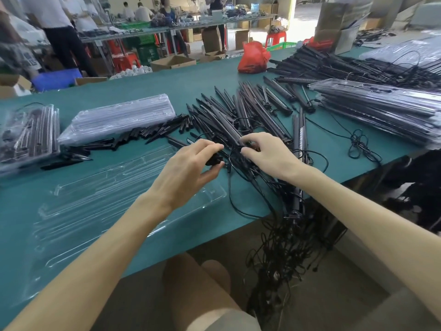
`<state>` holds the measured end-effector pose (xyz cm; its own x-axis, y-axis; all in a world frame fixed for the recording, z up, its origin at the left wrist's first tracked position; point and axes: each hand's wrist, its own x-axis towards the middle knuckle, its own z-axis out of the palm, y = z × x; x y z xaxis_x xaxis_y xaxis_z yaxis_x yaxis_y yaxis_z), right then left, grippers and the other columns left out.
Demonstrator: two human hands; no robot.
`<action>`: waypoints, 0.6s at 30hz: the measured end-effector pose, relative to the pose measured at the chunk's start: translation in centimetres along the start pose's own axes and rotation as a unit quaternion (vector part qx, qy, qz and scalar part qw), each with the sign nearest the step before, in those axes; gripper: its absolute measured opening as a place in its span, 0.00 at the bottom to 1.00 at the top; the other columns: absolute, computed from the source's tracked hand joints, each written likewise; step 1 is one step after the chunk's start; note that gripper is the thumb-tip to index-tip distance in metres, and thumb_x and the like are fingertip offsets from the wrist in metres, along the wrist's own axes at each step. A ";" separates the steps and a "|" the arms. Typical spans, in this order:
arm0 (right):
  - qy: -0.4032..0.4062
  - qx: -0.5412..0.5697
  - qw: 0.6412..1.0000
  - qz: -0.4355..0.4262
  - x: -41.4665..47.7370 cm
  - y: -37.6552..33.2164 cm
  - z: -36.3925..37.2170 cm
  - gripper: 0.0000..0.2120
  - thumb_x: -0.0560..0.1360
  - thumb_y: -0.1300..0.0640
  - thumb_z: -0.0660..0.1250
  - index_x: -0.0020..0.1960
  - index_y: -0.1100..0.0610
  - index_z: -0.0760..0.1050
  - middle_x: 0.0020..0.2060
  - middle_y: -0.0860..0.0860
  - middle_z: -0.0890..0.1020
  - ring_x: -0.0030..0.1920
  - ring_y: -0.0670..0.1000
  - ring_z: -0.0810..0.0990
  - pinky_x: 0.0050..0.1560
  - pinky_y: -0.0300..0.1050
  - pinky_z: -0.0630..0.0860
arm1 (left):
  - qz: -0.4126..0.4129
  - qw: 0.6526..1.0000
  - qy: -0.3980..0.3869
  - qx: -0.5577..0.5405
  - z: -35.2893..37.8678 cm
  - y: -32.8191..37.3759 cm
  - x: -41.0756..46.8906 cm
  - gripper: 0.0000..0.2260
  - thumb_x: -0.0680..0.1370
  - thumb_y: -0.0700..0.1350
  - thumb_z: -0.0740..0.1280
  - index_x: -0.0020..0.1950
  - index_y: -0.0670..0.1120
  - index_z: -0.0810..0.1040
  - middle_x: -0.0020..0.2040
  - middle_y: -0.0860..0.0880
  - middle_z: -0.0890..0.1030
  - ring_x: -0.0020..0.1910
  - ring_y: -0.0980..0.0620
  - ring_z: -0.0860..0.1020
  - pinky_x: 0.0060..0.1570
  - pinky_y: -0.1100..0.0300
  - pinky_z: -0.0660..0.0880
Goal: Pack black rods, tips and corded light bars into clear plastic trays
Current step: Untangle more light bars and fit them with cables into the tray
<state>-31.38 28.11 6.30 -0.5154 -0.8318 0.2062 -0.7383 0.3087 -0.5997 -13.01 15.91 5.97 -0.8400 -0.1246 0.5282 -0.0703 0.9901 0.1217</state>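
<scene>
An empty clear plastic tray [100, 201] lies on the green table in front of me. My left hand [188, 163] pinches a small black plug on a cord [214, 161] beside the tray's far right corner. My right hand [265, 151] grips the near end of a corded light bar [226, 126] in the pile of black rods and bars [245, 111]. Short black tips [152, 133] lie in a row to the left of the pile. Cords [286, 235] hang tangled over the table's front edge.
A stack of empty clear trays [119, 118] sits at the back left, with filled trays [28, 134] at the far left and more filled trays [381, 111] at the right. More corded bars [346, 63] and a red bag [253, 57] lie farther back. People work at distant tables.
</scene>
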 end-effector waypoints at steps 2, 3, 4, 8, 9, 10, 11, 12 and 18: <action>0.019 0.003 1.000 0.007 -0.6 0.1 0.0 0.15 0.81 0.57 0.64 0.66 0.57 0.77 0.59 0.55 0.77 0.60 0.53 0.77 0.62 0.39 0.67 | -0.003 1.000 0.012 -0.007 0.0 0.0 0.0 0.17 0.82 0.45 0.67 0.69 0.40 0.76 0.61 0.46 0.78 0.54 0.47 0.79 0.60 0.51 0.76; 0.025 0.000 1.000 0.014 -0.9 0.2 -0.1 0.14 0.81 0.56 0.65 0.65 0.56 0.77 0.58 0.54 0.75 0.60 0.53 0.75 0.64 0.40 0.67 | -0.005 1.000 0.013 -0.011 0.0 0.0 -0.1 0.17 0.82 0.45 0.67 0.69 0.40 0.76 0.61 0.46 0.78 0.54 0.47 0.79 0.60 0.51 0.76; 0.031 -0.017 0.999 0.020 -1.2 0.2 -0.2 0.13 0.81 0.56 0.65 0.64 0.56 0.77 0.58 0.54 0.74 0.60 0.53 0.73 0.66 0.43 0.67 | -0.009 1.000 0.012 -0.018 0.1 0.0 -0.1 0.16 0.82 0.45 0.66 0.68 0.40 0.76 0.60 0.46 0.77 0.55 0.47 0.78 0.60 0.50 0.75; 0.034 -0.035 0.999 0.005 -2.3 0.0 -0.5 0.09 0.81 0.55 0.65 0.57 0.58 0.77 0.53 0.53 0.75 0.56 0.52 0.74 0.61 0.45 0.71 | -0.015 0.999 0.005 -0.050 0.2 0.0 -0.5 0.14 0.82 0.44 0.66 0.66 0.40 0.75 0.59 0.47 0.74 0.56 0.49 0.76 0.60 0.52 0.75; 0.026 -0.016 1.000 -0.005 -2.6 -0.3 -0.5 0.08 0.81 0.53 0.65 0.55 0.57 0.78 0.51 0.52 0.76 0.52 0.51 0.76 0.59 0.46 0.73 | -0.018 0.998 0.004 -0.054 0.2 -0.1 -0.6 0.14 0.81 0.44 0.66 0.66 0.41 0.75 0.58 0.47 0.74 0.56 0.49 0.76 0.59 0.52 0.75; 0.032 -0.008 0.999 -0.017 -3.0 -0.5 -0.5 0.09 0.82 0.52 0.65 0.53 0.57 0.79 0.50 0.51 0.75 0.48 0.49 0.77 0.57 0.46 0.74 | -0.021 0.998 0.003 -0.059 0.3 -0.2 -0.7 0.14 0.81 0.44 0.66 0.65 0.41 0.75 0.58 0.47 0.74 0.56 0.49 0.76 0.59 0.52 0.75; 0.049 -0.010 0.998 -0.030 -3.3 -0.7 -0.4 0.10 0.82 0.51 0.64 0.52 0.57 0.79 0.50 0.51 0.74 0.46 0.49 0.77 0.54 0.45 0.74 | -0.025 0.998 0.003 -0.064 0.3 -0.3 -0.7 0.14 0.81 0.45 0.66 0.65 0.41 0.75 0.57 0.47 0.74 0.55 0.49 0.76 0.58 0.52 0.75; 0.064 -0.009 0.997 -0.043 -3.6 -0.9 -0.5 0.11 0.82 0.50 0.64 0.51 0.57 0.79 0.49 0.51 0.74 0.45 0.49 0.77 0.51 0.44 0.74 | -0.027 0.997 0.003 -0.067 0.3 -0.3 -0.7 0.13 0.81 0.46 0.66 0.64 0.41 0.75 0.57 0.47 0.74 0.54 0.49 0.76 0.58 0.52 0.75; -0.037 0.055 0.996 -0.067 -4.9 -1.1 -0.1 0.15 0.79 0.43 0.65 0.53 0.55 0.78 0.46 0.48 0.81 0.47 0.46 0.79 0.51 0.44 0.77 | -0.042 0.996 0.030 -0.078 0.2 -1.5 -0.4 0.11 0.83 0.47 0.64 0.61 0.43 0.75 0.56 0.48 0.73 0.54 0.51 0.75 0.58 0.56 0.74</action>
<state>-28.04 31.90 6.05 -0.3788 -0.8954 0.2340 -0.7441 0.1443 -0.6523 -12.62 14.51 5.42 -0.8011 -0.2147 0.5587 -0.0509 0.9545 0.2938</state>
